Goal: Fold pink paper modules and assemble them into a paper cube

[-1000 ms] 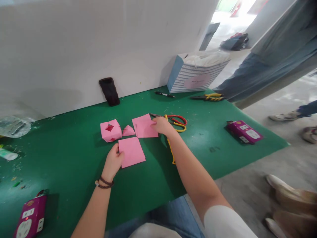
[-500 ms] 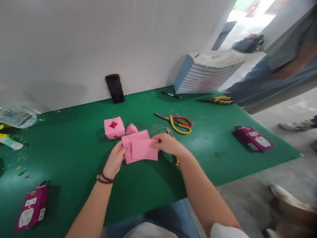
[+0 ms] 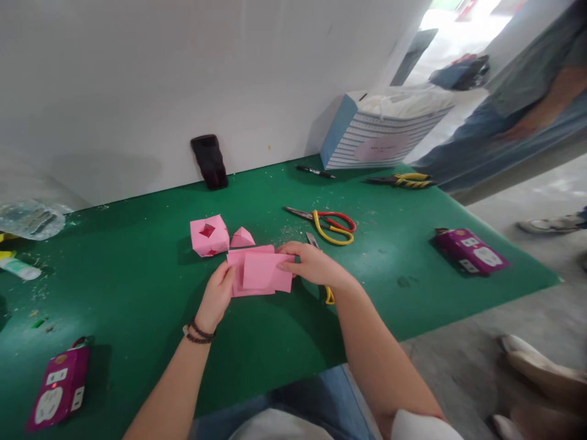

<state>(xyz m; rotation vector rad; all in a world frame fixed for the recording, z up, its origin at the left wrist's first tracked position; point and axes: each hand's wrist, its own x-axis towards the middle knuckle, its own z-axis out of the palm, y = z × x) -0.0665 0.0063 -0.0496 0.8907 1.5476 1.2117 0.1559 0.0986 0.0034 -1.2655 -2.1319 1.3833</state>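
Several overlapping pink paper sheets [image 3: 261,272] are held between my two hands, over the green table. My left hand [image 3: 217,293] pinches their left edge, thumb on top. At the right edge my right hand [image 3: 305,263] grips them, its thumb lying across the front of the smaller sheet. Just beyond the sheets sit a pink folded paper cube [image 3: 210,235] with diamond-shaped openings and a small pink paper pyramid [image 3: 242,237]. Under my right hand lies a second pair of scissors with yellow handles [image 3: 329,296], partly hidden by the hand and wrist.
Red-and-yellow-handled scissors [image 3: 328,223], a pen [image 3: 315,172] and pliers [image 3: 401,180] lie toward the back. A phone [image 3: 210,162] leans on the wall; a striped paper bag [image 3: 385,131] stands right of it. Purple boxes [image 3: 59,388] rest at both sides. A person [image 3: 518,116] is at the right.
The pink sheets have been brought closer into line with one another, the back one now turned straighter. Both hands keep their hold; the view has shifted slightly.
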